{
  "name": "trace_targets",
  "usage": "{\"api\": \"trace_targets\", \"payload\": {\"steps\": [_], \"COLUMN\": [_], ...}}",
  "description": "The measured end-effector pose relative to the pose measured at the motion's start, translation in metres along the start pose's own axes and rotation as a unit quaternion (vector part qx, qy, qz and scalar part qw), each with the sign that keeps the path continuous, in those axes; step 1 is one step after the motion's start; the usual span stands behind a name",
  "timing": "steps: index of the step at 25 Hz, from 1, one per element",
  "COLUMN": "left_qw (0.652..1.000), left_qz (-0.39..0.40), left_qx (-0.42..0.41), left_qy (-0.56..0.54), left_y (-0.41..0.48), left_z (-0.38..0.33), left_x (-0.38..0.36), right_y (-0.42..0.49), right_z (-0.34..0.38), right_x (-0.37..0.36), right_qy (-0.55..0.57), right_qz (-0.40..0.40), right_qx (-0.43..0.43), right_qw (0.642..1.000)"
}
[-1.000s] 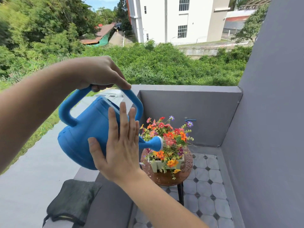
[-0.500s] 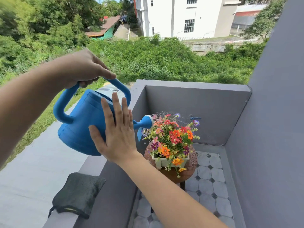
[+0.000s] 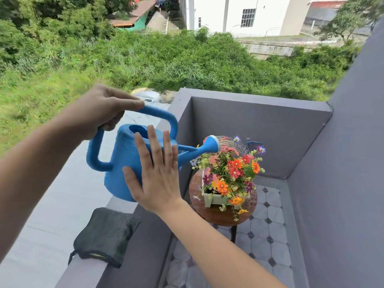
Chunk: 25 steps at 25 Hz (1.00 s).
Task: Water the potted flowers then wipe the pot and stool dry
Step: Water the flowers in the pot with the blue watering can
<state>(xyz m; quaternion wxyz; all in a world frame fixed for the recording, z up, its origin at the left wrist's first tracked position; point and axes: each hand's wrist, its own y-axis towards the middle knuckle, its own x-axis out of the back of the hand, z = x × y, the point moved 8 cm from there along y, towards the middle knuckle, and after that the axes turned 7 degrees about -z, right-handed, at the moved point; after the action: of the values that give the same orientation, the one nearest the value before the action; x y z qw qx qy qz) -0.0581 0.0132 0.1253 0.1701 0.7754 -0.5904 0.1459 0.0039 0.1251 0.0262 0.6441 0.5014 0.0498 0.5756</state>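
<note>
The fingers [image 3: 128, 102] of the left hand [image 3: 104, 109] are curled round the top handle [image 3: 164, 115] of a blue watering can [image 3: 122, 159], thumb underneath, gripping it at the handle's rear end. The fingers [image 3: 154, 142] of the right hand [image 3: 155, 179] are straight and slightly spread, laid flat against the near side of the can's body with the thumb angled out to the left; this hand presses the can and grips nothing.

The can is held in the air above the grey ledge [image 3: 52, 204] and tilted forward to the right. Its long spout ends in a white-faced sprinkler head [image 3: 212, 144] just above the left side of the flowers [image 3: 230, 171], and a fine spray of water [image 3: 234, 142] fans out over the blooms.

The flowers – orange, red, pink and purple – stand in a small pale green pot [image 3: 212, 199] on a round brown stool [image 3: 218, 215]. The stool stands on the tiled floor [image 3: 264, 225] inside the balcony corner, below and to the right of the can. Its top looks speckled with water.

A dark folded cloth [image 3: 106, 231] lies on the ledge below the can, near the person – well apart from the stool. A blue tap [image 3: 252, 142] shows on the wall behind the flowers.
</note>
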Motion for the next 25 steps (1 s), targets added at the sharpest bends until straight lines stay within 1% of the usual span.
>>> {"api": "trace_targets", "payload": {"steps": [2,5,8,10,13,16,18,22,25], "left_qw": [0.998,0.988,0.975,0.970,0.961,0.951,0.944,0.928,0.912], "left_qz": [-0.030,-0.107,-0.171,-0.204,-0.264,-0.308,-0.328,-0.370,-0.403], "left_qx": [-0.003,-0.010,-0.017,-0.024,-0.027,-0.017,-0.005,0.016,0.031], "left_qy": [-0.052,-0.114,-0.138,-0.127,-0.077,-0.029,-0.032,-0.041,-0.071], "left_y": [-0.001,0.000,-0.002,-0.004,-0.007,-0.017,-0.024,-0.035,-0.043], "left_z": [0.015,0.037,0.059,0.077,0.106,0.135,0.154,0.186,0.201], "left_x": [0.002,0.013,0.021,0.023,0.024,0.015,0.008,-0.004,-0.010], "right_y": [0.004,0.015,0.020,0.019,0.013,-0.001,-0.012,-0.025,-0.030], "right_z": [-0.010,-0.022,-0.032,-0.038,-0.049,-0.064,-0.073,-0.085,-0.089], "right_x": [-0.004,-0.016,-0.036,-0.051,-0.083,-0.113,-0.129,-0.150,-0.162], "right_qy": [0.001,0.017,0.042,0.069,0.100,0.086,0.069,0.046,0.032], "right_qz": [-0.007,-0.014,-0.007,0.010,0.044,0.105,0.149,0.211,0.251], "right_qx": [0.004,-0.020,-0.059,-0.086,-0.133,-0.150,-0.144,-0.129,-0.114], "right_qw": [1.000,1.000,0.997,0.994,0.985,0.979,0.976,0.968,0.961]}}
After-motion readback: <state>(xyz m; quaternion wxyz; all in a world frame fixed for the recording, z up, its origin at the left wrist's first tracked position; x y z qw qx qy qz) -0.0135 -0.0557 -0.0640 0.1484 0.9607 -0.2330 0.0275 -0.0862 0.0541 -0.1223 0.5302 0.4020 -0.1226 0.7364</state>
